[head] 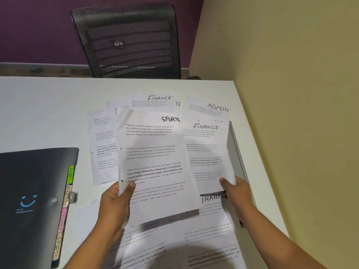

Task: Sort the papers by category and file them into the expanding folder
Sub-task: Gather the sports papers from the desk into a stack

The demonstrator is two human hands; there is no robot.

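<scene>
A white table (48, 113) lies under everything, with a black mesh-backed office chair (128, 41) beyond its far edge, straight behind the white printed sheet headed "SPORTS" (153, 152).

Left of that SPORTS sheet, well apart from it, a dark grey plastic expanding folder (29, 181) lies flat and closed on the table. The folder's coloured index tabs (65, 206), with a green "HR" one farthest away, run along the edge that faces the SPORTS sheet.

Loose white printed sheets lie around the SPORTS sheet. Beyond it lies one headed "FINANCE" (153, 101), and beyond and to the right lies one headed "ADMIN" (209, 109). A sheet with its heading hidden (103, 144) sticks out from behind the left edge. More overlapping sheets (204, 239) lie nearer the person, one showing the letters "INANCE".

The SPORTS sheet itself is held up off the table, tilted toward the camera. Just to its right, with its left edge tucked behind it, is a second raised sheet headed "FINANCE" (207, 152).

The left hand (114, 202) grips the SPORTS sheet at its lower left edge, thumb on the front and fingers behind. The right hand (235, 189) pinches the lower right corner of the raised FINANCE sheet, thumb on top.
</scene>
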